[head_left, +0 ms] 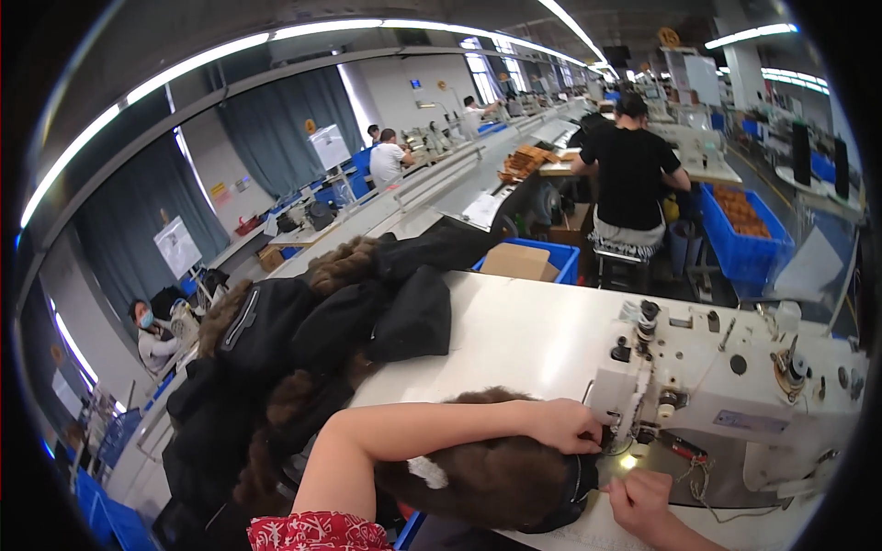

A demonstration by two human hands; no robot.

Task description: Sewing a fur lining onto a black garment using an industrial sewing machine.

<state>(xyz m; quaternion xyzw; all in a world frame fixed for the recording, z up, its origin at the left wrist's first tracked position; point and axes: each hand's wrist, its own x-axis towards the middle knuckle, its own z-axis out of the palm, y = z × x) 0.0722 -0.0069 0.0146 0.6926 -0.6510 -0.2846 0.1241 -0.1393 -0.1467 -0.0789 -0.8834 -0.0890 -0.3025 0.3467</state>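
Observation:
My left hand [571,427] is closed in a pinch at the top edge of a brown fur piece with dark fabric [496,468], right beside the needle area of a white sewing machine [735,386]. A small lamp [629,460] lights the plate under the needle. My right hand [640,500] is curled closed below it, near the piece's dark edge; what its fingers hold, if anything, I cannot make out. The piece lies across the machine table [514,331], partly under my left forearm.
Black garments with fur [312,331] are heaped at the left. Beyond the table stand blue crates [740,253], one holding a cardboard box [516,264]. A co-worker in black [625,184] sits ahead with brown pieces [533,161] alongside; other people sit at machines on the left.

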